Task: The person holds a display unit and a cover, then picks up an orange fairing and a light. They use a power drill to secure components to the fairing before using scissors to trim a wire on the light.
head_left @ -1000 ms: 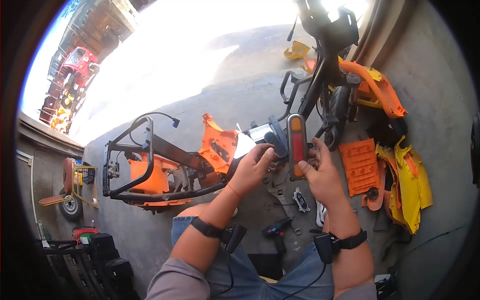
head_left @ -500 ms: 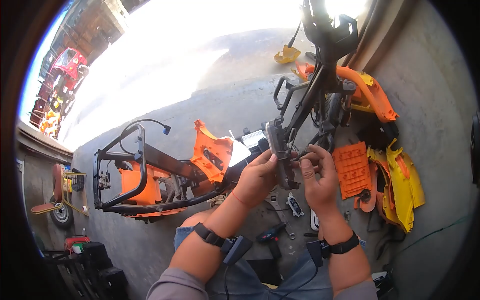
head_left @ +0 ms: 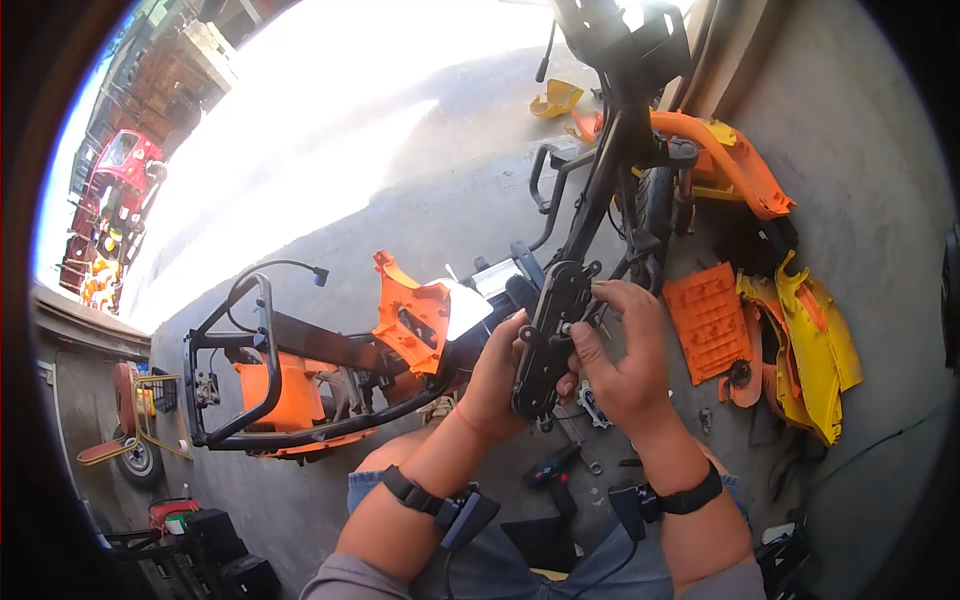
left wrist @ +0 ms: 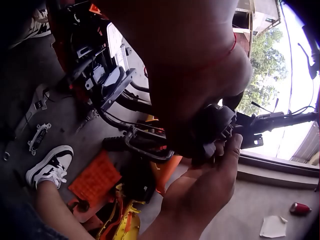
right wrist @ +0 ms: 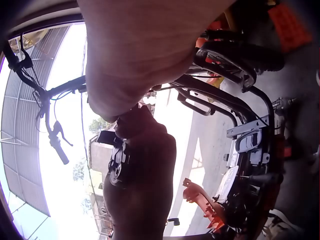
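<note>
A long tail light is held up between both hands, its black back with round bosses facing the head camera. My left hand grips it along its left edge, thumb on the near side. At the right edge is my right hand, its thumb and fingers pinching a small part at the middle of the tail light's back; what that part is I cannot tell. In the left wrist view the tail light is dark and partly covered by the left hand. The red lens is turned away from the head view.
A stripped scooter frame with an orange panel lies left and ahead. Orange and yellow body panels lie on the right. A drill, a wrench and a small lamp-like part are on the floor below the hands.
The tail light has turned over, from its red and amber lens facing the head camera to its black back. My left hand has come in to grip it; my right hand has shifted to its back.
</note>
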Demonstrator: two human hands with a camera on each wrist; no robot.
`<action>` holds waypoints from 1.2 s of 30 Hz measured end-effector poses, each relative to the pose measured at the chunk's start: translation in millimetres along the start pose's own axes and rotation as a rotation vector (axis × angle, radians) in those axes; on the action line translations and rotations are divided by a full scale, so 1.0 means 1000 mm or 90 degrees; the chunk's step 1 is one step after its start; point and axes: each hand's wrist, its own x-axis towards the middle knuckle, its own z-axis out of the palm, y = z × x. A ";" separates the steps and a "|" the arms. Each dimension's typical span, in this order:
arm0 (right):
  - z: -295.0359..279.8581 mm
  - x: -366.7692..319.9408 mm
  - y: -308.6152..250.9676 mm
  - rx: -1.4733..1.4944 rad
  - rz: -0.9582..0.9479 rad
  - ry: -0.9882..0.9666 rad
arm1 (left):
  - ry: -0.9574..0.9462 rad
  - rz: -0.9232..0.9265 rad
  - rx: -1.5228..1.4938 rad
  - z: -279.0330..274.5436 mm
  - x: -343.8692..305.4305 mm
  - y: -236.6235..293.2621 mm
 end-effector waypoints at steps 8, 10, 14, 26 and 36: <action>-0.014 0.001 0.008 0.163 0.139 -0.092 | -0.018 0.052 0.147 -0.007 0.003 -0.010; -0.015 -0.001 0.006 0.175 0.155 -0.101 | -0.021 0.070 0.173 -0.007 0.002 -0.010; -0.020 0.002 -0.005 0.215 0.201 -0.123 | -0.014 0.078 0.186 -0.005 0.002 -0.007; -0.019 0.000 0.002 0.174 0.191 -0.117 | 0.024 0.002 0.236 -0.003 -0.001 0.001; -0.002 -0.005 0.015 0.159 0.215 -0.178 | 0.098 -0.023 0.485 -0.009 -0.009 0.018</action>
